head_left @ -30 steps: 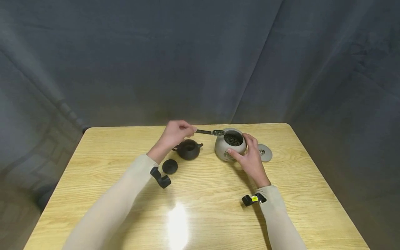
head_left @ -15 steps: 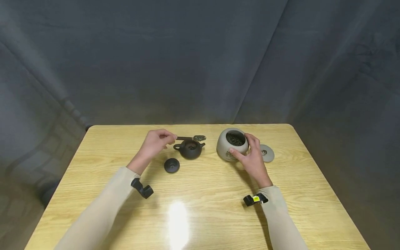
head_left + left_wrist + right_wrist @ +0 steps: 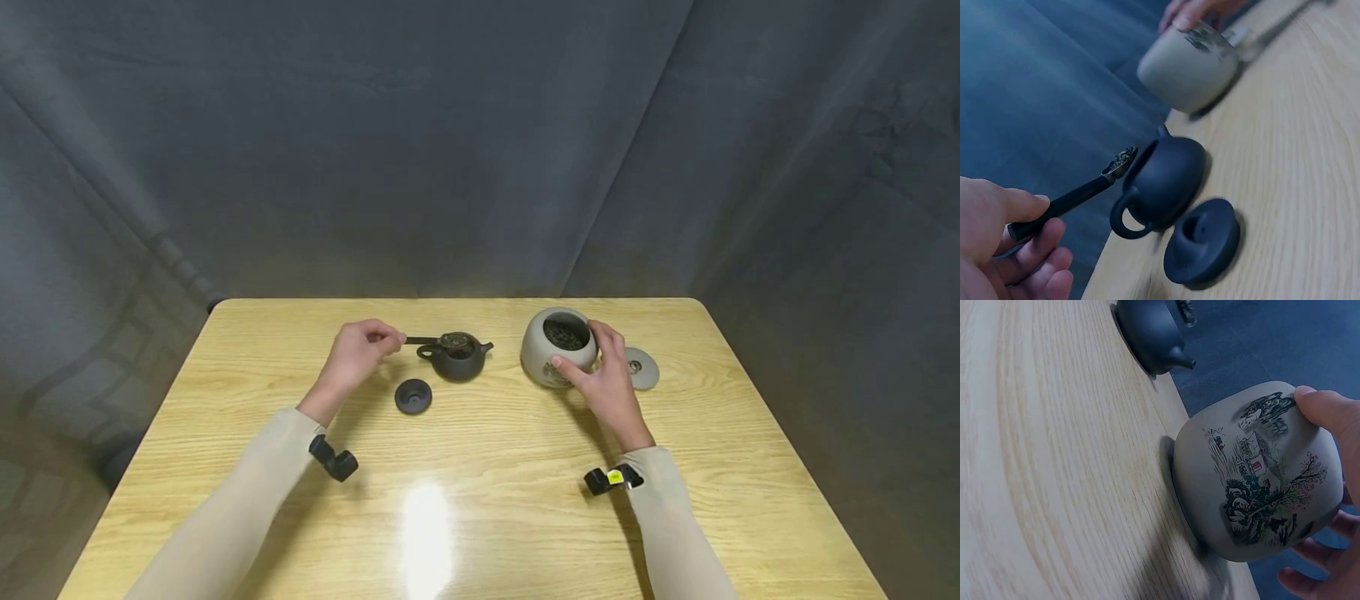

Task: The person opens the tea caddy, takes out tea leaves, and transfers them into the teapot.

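Note:
My left hand (image 3: 352,358) pinches the dark handle of a tea scoop (image 3: 1079,199) between thumb and fingers. Dried tea leaves (image 3: 1124,159) lie in its bowl, which is over the mouth of a small dark teapot (image 3: 459,367). Leaves also show inside that pot. To the right, my right hand (image 3: 606,387) grips a grey round tea jar (image 3: 536,354), thumb on the front and fingers around the far side. Dark tea leaves fill part of the jar. A painted landscape (image 3: 1260,481) covers its side in the right wrist view.
The teapot's dark lid (image 3: 413,397) lies on the wooden table (image 3: 510,500) in front of the pot. Partly behind my right hand, a flat grey jar lid (image 3: 643,373) rests on the table. A dark curtain (image 3: 375,167) hangs behind the far edge.
My left hand has moved left and down, carrying the loaded scoop from the jar's mouth to the teapot's opening. My right hand still holds the jar in about the same place.

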`<state>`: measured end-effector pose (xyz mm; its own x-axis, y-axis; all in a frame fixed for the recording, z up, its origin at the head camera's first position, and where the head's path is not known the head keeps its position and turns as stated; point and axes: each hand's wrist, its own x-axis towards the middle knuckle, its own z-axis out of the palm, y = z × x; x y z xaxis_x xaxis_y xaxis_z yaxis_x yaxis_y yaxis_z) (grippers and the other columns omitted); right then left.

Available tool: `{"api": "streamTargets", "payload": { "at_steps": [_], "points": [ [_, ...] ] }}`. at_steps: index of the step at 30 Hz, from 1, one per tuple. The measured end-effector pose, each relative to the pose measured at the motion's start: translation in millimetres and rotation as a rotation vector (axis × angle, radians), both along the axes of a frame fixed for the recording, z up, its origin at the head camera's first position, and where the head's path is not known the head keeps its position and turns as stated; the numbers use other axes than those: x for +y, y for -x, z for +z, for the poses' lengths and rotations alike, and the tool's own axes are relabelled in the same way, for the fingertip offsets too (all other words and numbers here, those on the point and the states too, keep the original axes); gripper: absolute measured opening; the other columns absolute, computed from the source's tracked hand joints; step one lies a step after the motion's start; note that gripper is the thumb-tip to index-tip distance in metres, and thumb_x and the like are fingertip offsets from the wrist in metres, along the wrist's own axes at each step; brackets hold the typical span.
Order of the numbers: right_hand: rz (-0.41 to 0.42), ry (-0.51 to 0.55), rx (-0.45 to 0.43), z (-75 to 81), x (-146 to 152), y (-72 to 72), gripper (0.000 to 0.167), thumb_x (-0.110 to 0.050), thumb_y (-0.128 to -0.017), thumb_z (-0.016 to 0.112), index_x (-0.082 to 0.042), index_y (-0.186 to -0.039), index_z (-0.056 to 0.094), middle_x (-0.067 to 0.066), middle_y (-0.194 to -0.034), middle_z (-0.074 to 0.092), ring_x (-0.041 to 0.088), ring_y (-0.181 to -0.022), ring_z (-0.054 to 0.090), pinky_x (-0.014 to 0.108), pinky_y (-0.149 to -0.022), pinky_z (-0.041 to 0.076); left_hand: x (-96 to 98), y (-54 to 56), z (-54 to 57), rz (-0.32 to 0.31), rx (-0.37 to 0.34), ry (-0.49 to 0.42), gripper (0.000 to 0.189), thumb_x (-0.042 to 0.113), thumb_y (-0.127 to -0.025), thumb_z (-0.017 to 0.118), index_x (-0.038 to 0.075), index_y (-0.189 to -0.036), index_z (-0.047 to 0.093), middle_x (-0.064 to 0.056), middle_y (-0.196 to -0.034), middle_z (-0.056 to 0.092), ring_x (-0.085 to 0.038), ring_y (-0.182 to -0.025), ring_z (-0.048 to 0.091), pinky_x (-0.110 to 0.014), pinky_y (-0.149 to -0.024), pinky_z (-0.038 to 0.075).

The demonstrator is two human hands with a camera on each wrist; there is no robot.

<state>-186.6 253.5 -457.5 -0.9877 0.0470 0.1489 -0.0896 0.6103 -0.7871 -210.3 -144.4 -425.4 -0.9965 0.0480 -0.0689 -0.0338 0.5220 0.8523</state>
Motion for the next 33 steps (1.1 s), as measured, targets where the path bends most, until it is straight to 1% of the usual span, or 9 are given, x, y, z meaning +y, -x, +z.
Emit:
{"api": "streamTargets", "payload": {
  "at_steps": [4, 8, 11, 15, 17, 19, 24, 29, 33],
  "points": [
    [-0.003, -0.005, -0.001, -0.8, 0.6, 1.0, 0.095, -0.045, -0.094, 0.082, -0.012, -0.168, 0.031, 0.017, -0.172, 0.027, 0.043, -0.158, 0.033, 0.069, -0.125, 0.032, 6.4, -1.8, -1.0, 0.011, 0.077, 0.094, 0.019, 0.023, -0.104, 0.068, 0.009, -0.11, 0.079, -0.013, -0.11, 0.08, -0.023, -0.091, 0.067, -0.03, -0.075, 0.05],
    [-0.005, -0.008, 0.004, -1.1, 1.0, 1.9, 0.095, -0.044, -0.094, 0.082, -0.012, -0.167, 0.032, 0.017, -0.172, 0.027, 0.042, -0.158, 0.033, 0.068, -0.126, 0.032, 17.8, -6.3, -0.3, -0.006, 0.222, 0.223, 0.017, 0.023, -0.103, 0.071, 0.009, -0.107, 0.08, -0.011, -0.099, 0.079, -0.023, -0.081, 0.067, -0.036, -0.071, 0.052],
    [-0.007, -0.01, 0.007, -1.5, 1.1, 2.8, 0.095, -0.043, -0.093, 0.083, -0.011, -0.167, 0.033, 0.017, -0.172, 0.028, 0.042, -0.158, 0.034, 0.067, -0.126, 0.032, 26.5, -11.7, 0.2, -0.069, 0.395, 0.368, 0.014, 0.021, -0.102, 0.074, 0.008, -0.106, 0.078, -0.01, -0.099, 0.079, -0.025, -0.087, 0.069, -0.042, -0.074, 0.057],
    [-0.009, -0.009, 0.012, -2.0, 1.0, 3.3, 0.094, -0.041, -0.093, 0.084, -0.01, -0.167, 0.033, 0.017, -0.172, 0.028, 0.043, -0.158, 0.033, 0.067, -0.126, 0.032, 34.5, -17.0, -2.9, -0.172, 0.694, 0.568, 0.009, 0.015, -0.099, 0.077, 0.006, -0.103, 0.076, -0.008, -0.097, 0.075, -0.025, -0.09, 0.068, -0.04, -0.078, 0.06],
    [-0.006, -0.005, 0.017, -1.5, 0.5, 2.9, 0.094, -0.04, -0.092, 0.084, -0.01, -0.166, 0.034, 0.018, -0.171, 0.028, 0.043, -0.158, 0.034, 0.067, -0.126, 0.032, 36.2, -18.1, -5.1, -0.203, 0.801, 0.608, 0.008, 0.011, -0.099, 0.077, 0.006, -0.104, 0.076, -0.008, -0.096, 0.073, -0.025, -0.088, 0.067, -0.037, -0.077, 0.06],
    [-0.003, -0.002, 0.02, -0.9, -0.1, 2.8, 0.094, -0.04, -0.092, 0.085, -0.009, -0.166, 0.034, 0.018, -0.171, 0.028, 0.043, -0.158, 0.034, 0.067, -0.126, 0.032, 36.6, -18.3, -6.4, -0.214, 0.86, 0.608, 0.007, 0.008, -0.098, 0.077, 0.005, -0.104, 0.076, -0.007, -0.096, 0.072, -0.024, -0.088, 0.067, -0.036, -0.077, 0.06],
    [-0.003, -0.009, 0.015, 0.4, -0.3, 2.8, 0.095, -0.041, -0.093, 0.084, -0.01, -0.166, 0.033, 0.018, -0.172, 0.028, 0.044, -0.158, 0.034, 0.067, -0.126, 0.033, 35.6, -18.3, -5.2, -0.187, 0.858, 0.568, 0.01, 0.007, -0.096, 0.079, 0.005, -0.106, 0.077, -0.007, -0.098, 0.072, -0.024, -0.089, 0.066, -0.035, -0.076, 0.061],
    [-0.009, -0.011, 0.014, 0.0, -0.1, 2.5, 0.095, -0.042, -0.092, 0.084, -0.011, -0.167, 0.033, 0.017, -0.172, 0.028, 0.044, -0.158, 0.034, 0.067, -0.126, 0.033, 33.6, -20.2, 0.2, -0.109, 0.746, 0.517, 0.013, 0.019, -0.099, 0.078, 0.007, -0.106, 0.077, -0.006, -0.1, 0.073, -0.024, -0.09, 0.067, -0.039, -0.072, 0.061],
    [-0.006, -0.011, 0.009, -0.9, 0.1, 1.4, 0.095, -0.042, -0.093, 0.084, -0.011, -0.167, 0.033, 0.018, -0.172, 0.027, 0.044, -0.158, 0.034, 0.067, -0.126, 0.033, 30.5, -22.2, 5.1, -0.05, 0.637, 0.464, 0.018, 0.026, -0.101, 0.075, 0.009, -0.108, 0.076, -0.006, -0.105, 0.076, -0.026, -0.1, 0.071, -0.047, -0.079, 0.063]
  ]
}}
